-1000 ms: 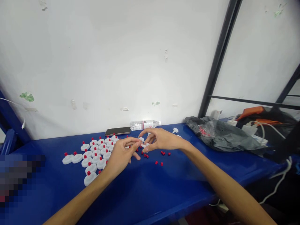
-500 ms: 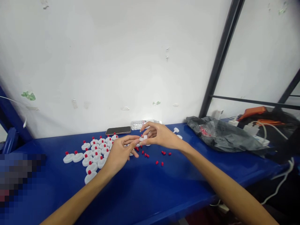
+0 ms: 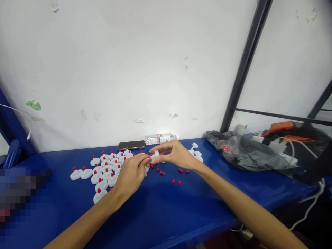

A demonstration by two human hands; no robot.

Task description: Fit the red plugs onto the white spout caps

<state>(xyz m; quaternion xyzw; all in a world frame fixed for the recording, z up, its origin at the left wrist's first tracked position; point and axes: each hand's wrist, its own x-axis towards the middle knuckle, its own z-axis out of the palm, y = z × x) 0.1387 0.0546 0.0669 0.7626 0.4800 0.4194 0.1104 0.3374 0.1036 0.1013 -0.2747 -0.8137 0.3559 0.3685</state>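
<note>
My right hand pinches a small white plastic bottle cap between thumb and fingers, above the table. Against its tip my left hand is closed, thumb pressed to the forefinger. A speck of red shows at those left fingertips, which looks like a small red tip cap. To the left stand many white caps with red tips, grouped close together. Loose red tip caps lie scattered below and right of the hands. Behind my right wrist are several white caps without red tips.
At the wall lie a dark phone and a clear plastic bottle on its side. A grey plastic bag covers the right of the blue table. A black metal post rises behind it.
My left fingers have curled in and closed at the white cap's tip. My right hand has shifted slightly left and tilted the white cap, uncovering more of the bottle and loose white caps.
</note>
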